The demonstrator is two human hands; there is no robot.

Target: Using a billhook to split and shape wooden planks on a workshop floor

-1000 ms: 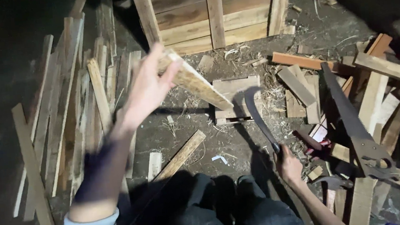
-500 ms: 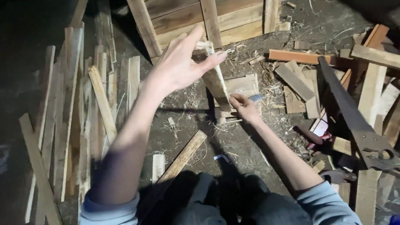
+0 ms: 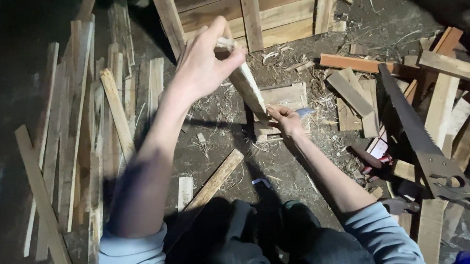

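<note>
From the head view I judge I'm steadying a wood piece [image 3: 248, 85] upright for splitting: my left hand [image 3: 201, 67] has its grip closed on the top end, and the lower end rests on the flat wooden block [image 3: 286, 96] on the floor. My right hand [image 3: 286, 119] is wrapped around a blade tool [image 3: 304, 111] at the foot of the piece. The piece's long axis runs steeply, top leaning left. The next move calls for setting the edge squarely on the grain.
</note>
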